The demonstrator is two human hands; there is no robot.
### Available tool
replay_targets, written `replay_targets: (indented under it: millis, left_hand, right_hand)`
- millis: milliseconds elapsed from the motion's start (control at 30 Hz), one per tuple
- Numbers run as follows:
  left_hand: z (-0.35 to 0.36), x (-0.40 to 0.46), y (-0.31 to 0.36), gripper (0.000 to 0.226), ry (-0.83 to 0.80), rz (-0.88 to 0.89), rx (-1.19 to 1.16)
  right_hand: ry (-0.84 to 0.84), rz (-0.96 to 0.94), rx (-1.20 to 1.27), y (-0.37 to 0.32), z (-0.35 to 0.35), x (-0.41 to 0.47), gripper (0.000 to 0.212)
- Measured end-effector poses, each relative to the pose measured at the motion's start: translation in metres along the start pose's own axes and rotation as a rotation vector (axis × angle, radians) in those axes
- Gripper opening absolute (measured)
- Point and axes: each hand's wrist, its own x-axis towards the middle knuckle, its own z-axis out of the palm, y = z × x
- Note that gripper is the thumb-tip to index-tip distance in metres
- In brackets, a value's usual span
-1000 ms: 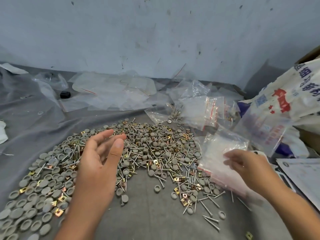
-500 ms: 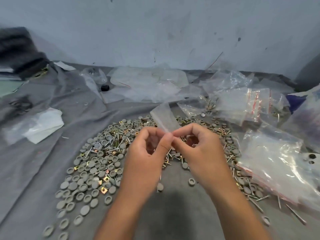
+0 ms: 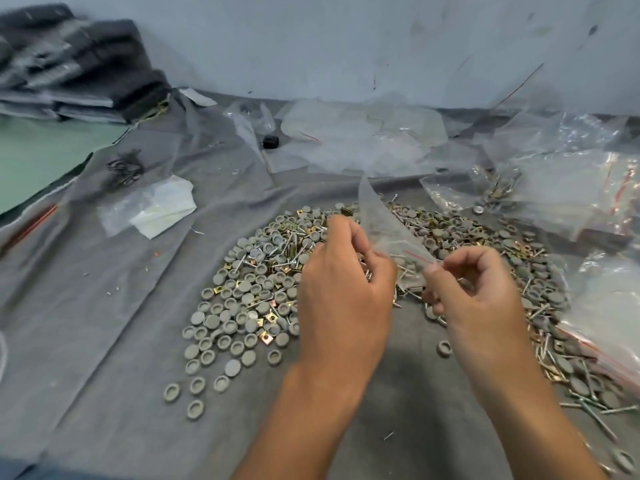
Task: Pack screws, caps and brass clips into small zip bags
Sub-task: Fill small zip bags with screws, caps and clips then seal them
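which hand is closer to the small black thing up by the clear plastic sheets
Left. The left hand is below the small black object and slightly to its right; the right hand sits farther right across the pile. Neither touches it.

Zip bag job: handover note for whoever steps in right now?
Left hand and right hand both pinch one small zip bag at its mouth, above the pile; it looks empty.
Grey caps, screws and brass clips lie mixed on the grey cloth.
More clear bags lie right.
Done: bag picked up.
Left: open, fill, seal.
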Motion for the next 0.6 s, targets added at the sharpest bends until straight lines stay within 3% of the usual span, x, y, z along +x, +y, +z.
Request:
replay_targets:
  millis: [200, 400, 467, 600]
  left_hand:
    - [-0.001, -0.004, 0.001, 0.017, 0.014, 0.085, 0.016]
    - [-0.018, 0.01, -0.015, 0.025, 0.187, 0.277, 0.069]
    - [-0.025, 0.015, -0.021, 0.032, 0.18, 0.288, 0.098]
    - [-0.036, 0.021, -0.029, 0.035, 0.163, 0.266, 0.109]
  right_hand:
    - [-0.167, 0.063, 0.028, 0.002, 0.014, -0.007, 0.018]
    - [-0.328, 0.155, -0.028, 0.007, 0.017, -0.008, 0.019]
    - [-0.373, 0.115, -0.166, 0.01, 0.013, -0.009, 0.017]
    - [-0.514, -0.024, -0.815, 0.02, 0.01, -0.016, 0.019]
